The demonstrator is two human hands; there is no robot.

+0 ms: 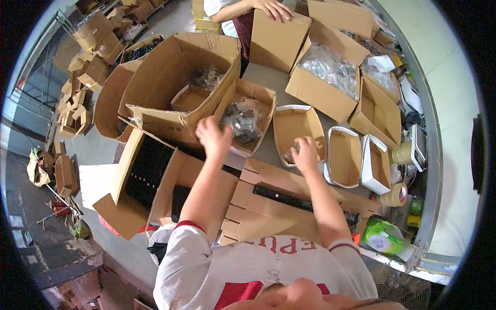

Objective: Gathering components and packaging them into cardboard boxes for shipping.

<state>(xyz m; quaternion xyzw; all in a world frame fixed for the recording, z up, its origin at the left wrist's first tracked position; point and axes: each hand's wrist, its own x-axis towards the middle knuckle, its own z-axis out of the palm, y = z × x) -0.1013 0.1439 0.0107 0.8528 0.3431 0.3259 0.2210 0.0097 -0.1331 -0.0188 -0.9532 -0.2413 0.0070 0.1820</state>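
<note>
My left hand (pixel 214 137) is at the near left edge of a cardboard box (pixel 267 98), its thumb and fingers apart. Dark and clear plastic parts (pixel 243 120) lie in that box. To the right, my right hand (pixel 306 154) reaches into a shallow cardboard tray (pixel 299 116). Its fingers curl down over a few small pieces at the tray's near end; what they grip is too small to make out. In front of me, a long black strip (pixel 281 198) lies on a flat piece of cardboard (pixel 263 219).
A tall carton (pixel 150 88) stands left, with a box of black strips (pixel 147 170) nearer me. Right are an empty-looking tray (pixel 344 157), a white box (pixel 376 163), tape rolls (pixel 395 195) and a carton of clear bags (pixel 330 70). Across, another person's hand (pixel 274 9) rests on a carton.
</note>
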